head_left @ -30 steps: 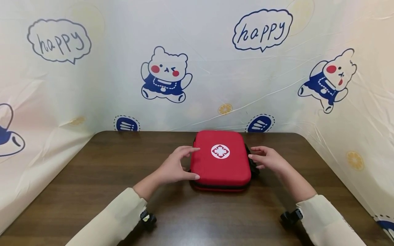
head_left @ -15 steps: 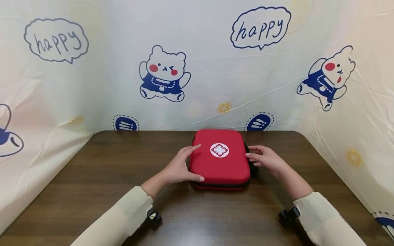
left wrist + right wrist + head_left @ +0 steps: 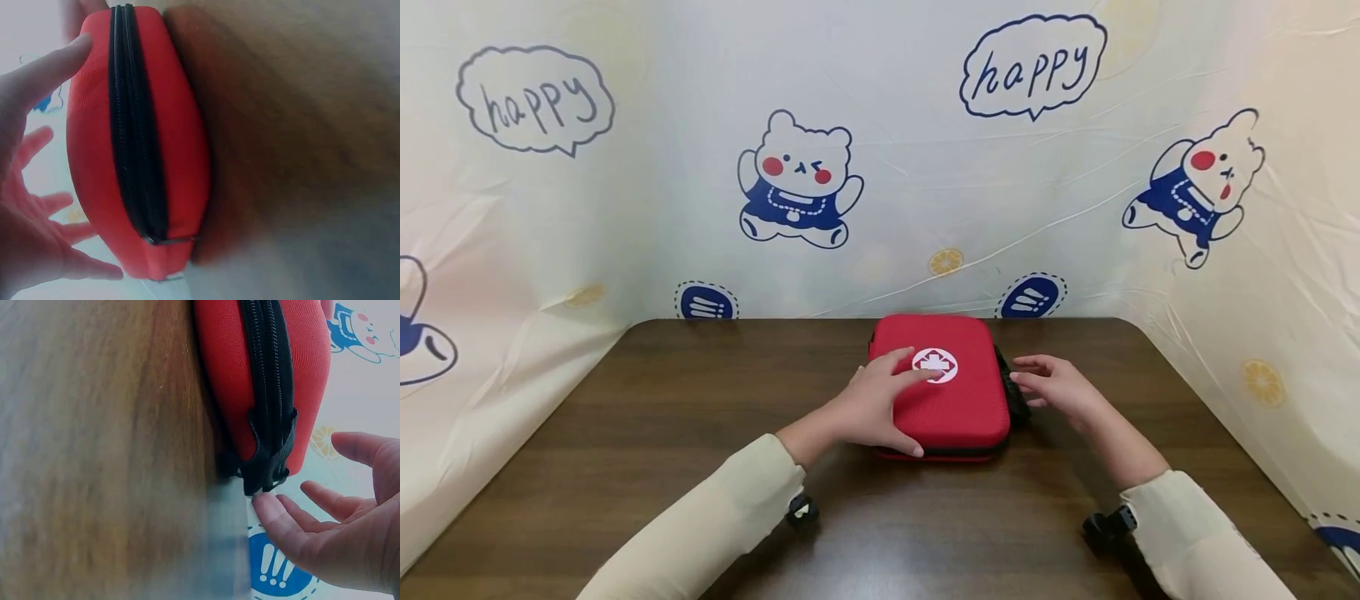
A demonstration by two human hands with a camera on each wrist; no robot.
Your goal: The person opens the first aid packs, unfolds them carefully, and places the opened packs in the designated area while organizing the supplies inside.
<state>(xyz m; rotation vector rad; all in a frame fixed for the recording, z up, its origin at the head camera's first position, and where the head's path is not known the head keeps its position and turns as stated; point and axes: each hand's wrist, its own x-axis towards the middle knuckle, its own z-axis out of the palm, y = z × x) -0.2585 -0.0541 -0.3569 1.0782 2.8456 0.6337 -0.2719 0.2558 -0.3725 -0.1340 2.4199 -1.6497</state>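
A red zippered first-aid case [image 3: 962, 417] with a white cross emblem lies flat on the wooden table. My left hand [image 3: 872, 407] spreads over the left part of its lid, fingers apart, the thumb along the front edge. In the left wrist view the black zipper [image 3: 134, 125] runs closed along the case's side, and the thumb tip overlaps the lid. My right hand [image 3: 1058, 388] is at the case's right side beside a black strap [image 3: 1017, 398], its fingers loosely extended. The right wrist view has one fingertip right at the strap's end [image 3: 256, 478].
The brown wooden table [image 3: 647, 450] has its far edge just behind the case. A printed curtain [image 3: 895, 150] with bears and speech bubbles hangs behind and along both sides. A small dark camera sits on each wrist.
My left hand has moved right from the case's left side onto its lid, its fingers reaching the emblem. The right hand came in against the side, then drew slightly back. The case stays put.
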